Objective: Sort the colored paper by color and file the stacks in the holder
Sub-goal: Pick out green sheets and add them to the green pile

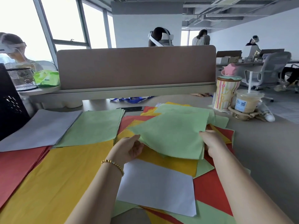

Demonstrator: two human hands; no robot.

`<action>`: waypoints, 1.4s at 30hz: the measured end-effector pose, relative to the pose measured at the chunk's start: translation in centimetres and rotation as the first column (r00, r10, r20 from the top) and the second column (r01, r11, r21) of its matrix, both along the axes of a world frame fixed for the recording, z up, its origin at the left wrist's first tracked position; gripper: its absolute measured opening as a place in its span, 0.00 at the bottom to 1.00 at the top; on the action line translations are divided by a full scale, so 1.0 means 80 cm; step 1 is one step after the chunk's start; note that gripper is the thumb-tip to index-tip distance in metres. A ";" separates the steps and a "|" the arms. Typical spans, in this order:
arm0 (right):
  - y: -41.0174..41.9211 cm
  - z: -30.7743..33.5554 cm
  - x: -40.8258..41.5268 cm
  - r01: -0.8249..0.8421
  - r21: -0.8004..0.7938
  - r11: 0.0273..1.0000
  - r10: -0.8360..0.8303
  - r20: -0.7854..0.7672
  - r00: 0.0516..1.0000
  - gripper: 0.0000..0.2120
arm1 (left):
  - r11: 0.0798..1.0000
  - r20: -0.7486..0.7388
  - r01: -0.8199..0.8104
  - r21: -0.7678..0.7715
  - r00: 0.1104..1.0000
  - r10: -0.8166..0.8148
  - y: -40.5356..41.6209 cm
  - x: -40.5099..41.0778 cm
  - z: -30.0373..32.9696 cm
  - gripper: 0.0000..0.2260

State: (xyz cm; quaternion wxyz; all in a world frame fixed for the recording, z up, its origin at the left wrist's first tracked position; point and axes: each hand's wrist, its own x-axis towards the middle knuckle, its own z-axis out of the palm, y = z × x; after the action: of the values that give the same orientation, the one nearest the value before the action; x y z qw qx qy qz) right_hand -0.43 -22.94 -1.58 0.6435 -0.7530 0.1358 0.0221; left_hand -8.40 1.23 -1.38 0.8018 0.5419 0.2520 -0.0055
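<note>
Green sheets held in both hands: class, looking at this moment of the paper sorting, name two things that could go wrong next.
1. Both hands, left hand and right hand, hold the green sheets above the mixed pile; a stray sheet of another colour may ride along unseen.
2. The iced drink stands close to the pile's far right; a wide sweep toward the green stack could perhaps knock it and wet the paper.

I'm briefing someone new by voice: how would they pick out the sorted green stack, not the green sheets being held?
Start at the tan desk divider and come down to the table in front of its left half. The sorted green stack lies flat there, between the grey stack and the mixed pile. Unlike the green sheets gripped by the left hand and right hand, no hand touches it.
</note>
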 end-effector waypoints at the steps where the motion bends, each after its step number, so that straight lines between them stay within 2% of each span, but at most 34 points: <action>1: 0.003 0.000 -0.001 -0.016 -0.013 1.000 0.016 0.003 1.000 0.10 | 1.000 -0.002 0.017 0.018 1.000 -0.017 -0.001 0.000 0.001 0.11; 4: 0.012 0.001 -0.006 -0.016 -0.020 1.000 0.016 0.005 1.000 0.13 | 0.995 0.043 0.087 0.056 0.995 -0.089 -0.006 0.001 0.003 0.15; 6: 0.015 -0.002 -0.004 -0.044 0.026 0.999 0.045 -0.014 0.999 0.12 | 0.988 0.123 0.140 0.058 0.982 -0.146 -0.013 0.001 0.005 0.17; 8: 0.021 0.000 -0.005 -0.097 0.050 0.994 0.098 -0.022 0.995 0.09 | 0.984 0.191 0.168 0.051 0.966 -0.175 -0.026 -0.003 0.004 0.13; 9: 0.024 0.002 -0.008 -0.140 0.049 0.989 0.141 -0.014 0.990 0.10 | 0.984 0.198 0.170 0.060 0.964 -0.178 -0.033 -0.005 0.001 0.10; 10: 0.027 0.004 -0.010 -0.182 0.027 0.983 0.182 -0.001 0.983 0.12 | 0.984 0.192 0.160 0.080 0.966 -0.173 -0.039 -0.005 -0.001 0.09; 13: 0.030 0.008 -0.014 -0.204 -0.138 0.969 0.211 0.042 0.977 0.10 | 0.992 0.197 0.046 0.117 0.978 -0.069 -0.045 -0.002 -0.002 0.15; 15: 0.028 0.011 -0.016 -0.199 -0.222 0.954 0.215 0.051 0.975 0.15 | 0.999 0.239 -0.036 0.032 0.971 0.027 -0.040 0.003 0.000 0.16; 17: 0.029 0.013 -0.017 -0.252 -0.114 0.961 0.253 -0.009 0.967 0.21 | 0.993 0.279 -0.084 -0.079 0.955 0.103 -0.033 0.004 0.003 0.17; 19: 0.031 0.016 -0.025 -0.333 0.130 0.934 0.346 -0.091 0.934 0.25 | 0.989 0.309 -0.078 -0.129 0.944 0.115 -0.032 0.003 0.002 0.18; 21: 0.029 0.015 -0.023 -0.372 0.351 0.860 0.419 -0.067 0.906 0.27 | 0.989 0.325 -0.010 -0.148 0.944 0.058 -0.035 0.000 0.003 0.18; 24: 0.019 0.015 -0.018 -0.229 0.530 0.816 0.282 -0.020 0.959 0.21 | 0.992 0.280 0.126 -0.019 0.953 -0.116 -0.042 -0.006 0.005 0.16; 25: 0.017 0.013 -0.018 -0.180 0.533 0.827 0.222 -0.016 0.975 0.17 | 0.983 0.251 0.178 0.052 0.950 -0.185 -0.043 -0.009 0.005 0.15; 27: 0.012 0.005 -0.011 -0.122 0.484 0.866 0.151 -0.021 0.988 0.12 | 0.952 0.191 0.281 0.124 0.934 -0.301 -0.042 -0.011 0.004 0.13; 29: 0.009 -0.005 -0.008 -0.155 0.414 0.897 0.190 -0.043 0.981 0.15 | 0.935 0.156 0.342 0.092 0.923 -0.352 -0.034 -0.014 0.005 0.10; 30: 0.006 -0.007 -0.006 -0.186 0.384 0.904 0.224 -0.055 0.973 0.16 | 0.943 0.159 0.330 0.037 0.930 -0.332 -0.028 -0.014 0.006 0.14; 33: 0.002 -0.003 -0.002 -0.300 0.310 0.902 0.338 -0.077 0.938 0.13 | 0.974 0.207 0.160 -0.162 0.970 -0.125 -0.002 -0.013 0.008 0.31; 35: -0.005 0.003 -0.005 -0.407 0.253 0.878 0.442 -0.096 0.892 0.10 | 0.977 0.127 0.016 -0.214 0.992 0.012 0.018 -0.013 0.009 0.35; 36: -0.009 0.005 -0.005 -0.462 0.224 0.858 0.491 -0.098 0.866 0.11 | 0.983 0.068 -0.029 -0.181 0.997 0.042 0.027 -0.010 0.008 0.35; 38: -0.012 0.007 -0.009 -0.544 0.155 0.824 0.560 -0.089 0.823 0.11 | 0.995 -0.010 0.008 -0.103 1.000 -0.009 0.032 -0.007 0.008 0.29; 40: -0.009 0.009 -0.014 -0.552 0.071 0.831 0.556 -0.101 0.825 0.08 | 0.994 -0.057 0.078 0.081 0.996 -0.074 0.028 -0.007 0.009 0.22; 42: -0.004 0.011 -0.018 -0.488 -0.066 0.870 0.480 -0.110 0.870 0.12 | 0.930 -0.097 0.098 0.355 0.993 -0.067 0.023 -0.005 0.005 0.18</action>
State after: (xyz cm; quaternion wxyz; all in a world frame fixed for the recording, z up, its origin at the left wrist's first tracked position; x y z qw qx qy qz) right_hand -1.90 -23.25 -0.70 0.5754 -0.7899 -0.0275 0.2105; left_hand -8.77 3.05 -0.99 0.6773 0.6885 0.2587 -0.0155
